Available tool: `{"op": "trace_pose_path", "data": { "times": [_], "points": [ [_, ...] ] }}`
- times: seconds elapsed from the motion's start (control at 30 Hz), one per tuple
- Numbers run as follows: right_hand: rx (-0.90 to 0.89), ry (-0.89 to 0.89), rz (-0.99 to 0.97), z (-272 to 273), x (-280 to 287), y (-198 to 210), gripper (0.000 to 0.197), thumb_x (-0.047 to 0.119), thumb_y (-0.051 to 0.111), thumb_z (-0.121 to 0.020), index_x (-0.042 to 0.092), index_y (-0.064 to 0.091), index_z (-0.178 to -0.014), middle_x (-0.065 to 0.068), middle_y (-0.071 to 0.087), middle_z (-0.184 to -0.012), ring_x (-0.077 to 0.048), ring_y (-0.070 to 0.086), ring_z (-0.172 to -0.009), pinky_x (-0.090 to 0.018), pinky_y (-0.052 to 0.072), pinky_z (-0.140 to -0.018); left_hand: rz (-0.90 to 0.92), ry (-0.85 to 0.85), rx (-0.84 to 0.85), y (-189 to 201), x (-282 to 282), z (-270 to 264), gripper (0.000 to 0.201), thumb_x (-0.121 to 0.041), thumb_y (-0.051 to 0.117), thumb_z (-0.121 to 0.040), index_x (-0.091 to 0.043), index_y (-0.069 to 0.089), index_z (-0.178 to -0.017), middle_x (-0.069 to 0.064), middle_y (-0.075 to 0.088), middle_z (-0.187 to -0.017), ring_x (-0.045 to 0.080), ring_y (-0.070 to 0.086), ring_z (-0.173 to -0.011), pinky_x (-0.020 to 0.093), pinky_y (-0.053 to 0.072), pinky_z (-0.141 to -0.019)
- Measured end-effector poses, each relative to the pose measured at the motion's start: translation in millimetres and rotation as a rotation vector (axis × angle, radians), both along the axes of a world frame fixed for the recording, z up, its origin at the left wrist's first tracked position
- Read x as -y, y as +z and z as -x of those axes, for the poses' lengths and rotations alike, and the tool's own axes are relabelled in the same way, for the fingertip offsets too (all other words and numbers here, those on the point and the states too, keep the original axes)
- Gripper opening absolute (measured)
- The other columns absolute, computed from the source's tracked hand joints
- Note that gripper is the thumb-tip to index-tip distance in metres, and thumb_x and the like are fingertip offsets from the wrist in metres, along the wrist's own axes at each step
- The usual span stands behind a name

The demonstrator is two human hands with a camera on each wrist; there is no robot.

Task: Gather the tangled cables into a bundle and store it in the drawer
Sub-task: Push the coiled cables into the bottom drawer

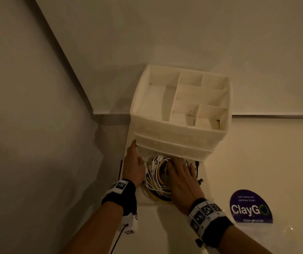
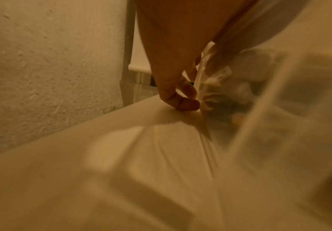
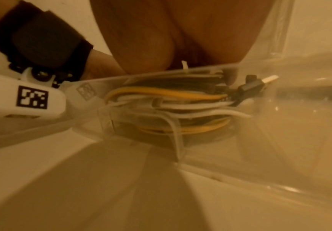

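Observation:
A coil of white, yellow and black cables point(image 1: 158, 173) lies in the pulled-out bottom drawer point(image 1: 207, 187) of a translucent white drawer unit point(image 1: 174, 132). My right hand point(image 1: 182, 178) rests flat on top of the coil with its fingers straight. My left hand point(image 1: 134, 165) holds the drawer's left wall, fingers outside and thumb inside. In the left wrist view that hand point(image 2: 173, 78) pinches the thin wall point(image 2: 198, 75). Through the clear drawer front point(image 3: 121, 81) the right wrist view shows the stacked cables point(image 3: 171, 100) under my palm point(image 3: 181, 31). A black USB plug point(image 3: 254, 84) sticks out to the right.
The unit stands on a white counter point(image 1: 257, 153) in a corner, with a wall point(image 1: 27, 125) close on the left. Its top is an open tray with several dividers point(image 1: 187, 99). A round purple sticker point(image 1: 250, 208) lies on the counter to the right.

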State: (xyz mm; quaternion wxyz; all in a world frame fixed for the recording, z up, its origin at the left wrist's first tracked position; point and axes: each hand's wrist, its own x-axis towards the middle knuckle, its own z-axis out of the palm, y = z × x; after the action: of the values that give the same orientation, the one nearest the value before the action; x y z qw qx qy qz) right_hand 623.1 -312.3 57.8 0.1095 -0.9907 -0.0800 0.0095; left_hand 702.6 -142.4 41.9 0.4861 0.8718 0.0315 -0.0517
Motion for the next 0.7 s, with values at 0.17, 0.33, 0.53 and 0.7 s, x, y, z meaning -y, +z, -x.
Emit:
{"op": "trace_pose_path", "data": {
  "times": [0.17, 0.33, 0.53, 0.7],
  "points": [
    [-0.079, -0.183, -0.110, 1, -21, 9, 0.068, 0.009, 0.043, -0.076, 0.011, 0.035, -0.144, -0.006, 0.029, -0.148, -0.028, 0.024, -0.142, -0.055, 0.013, -0.117, 0.019, 0.038, 0.042, -1, 0, 1, 0.063, 0.003, 0.044, -0.095, -0.018, 0.023, -0.151, 0.004, 0.038, -0.149, 0.021, 0.040, -0.134, 0.035, 0.036, -0.110],
    [0.225, -0.310, -0.539, 18, 12, 43, 0.025, 0.006, 0.050, -0.080, 0.012, 0.062, -0.101, -0.005, 0.058, -0.112, -0.024, 0.060, -0.097, -0.036, 0.052, -0.082, 0.089, 0.047, -0.035, 1, -11, -7, 0.066, 0.000, 0.054, -0.092, -0.021, 0.027, -0.149, 0.001, 0.041, -0.144, 0.018, 0.056, -0.100, 0.019, 0.046, -0.081],
    [-0.182, -0.703, -1.165, -13, 69, 15, 0.071, 0.004, 0.065, -0.083, 0.028, 0.033, -0.142, -0.006, 0.042, -0.147, -0.026, 0.052, -0.124, -0.050, 0.047, -0.100, 0.084, -0.113, -0.076, 8, -13, -16, 0.073, 0.002, 0.057, -0.084, -0.028, 0.035, -0.146, -0.007, 0.055, -0.135, 0.018, 0.060, -0.113, 0.035, 0.049, -0.099],
    [-0.169, -0.744, -1.183, -13, 63, 9, 0.049, -0.003, 0.056, -0.089, 0.023, 0.043, -0.128, 0.004, 0.057, -0.120, -0.013, 0.066, -0.091, -0.039, 0.055, -0.079, -0.053, -0.032, -0.006, 20, -11, -27, 0.043, -0.003, 0.069, -0.077, -0.012, 0.058, -0.118, -0.003, 0.065, -0.105, 0.012, 0.061, -0.094, 0.007, 0.041, -0.071]
  ]
}}
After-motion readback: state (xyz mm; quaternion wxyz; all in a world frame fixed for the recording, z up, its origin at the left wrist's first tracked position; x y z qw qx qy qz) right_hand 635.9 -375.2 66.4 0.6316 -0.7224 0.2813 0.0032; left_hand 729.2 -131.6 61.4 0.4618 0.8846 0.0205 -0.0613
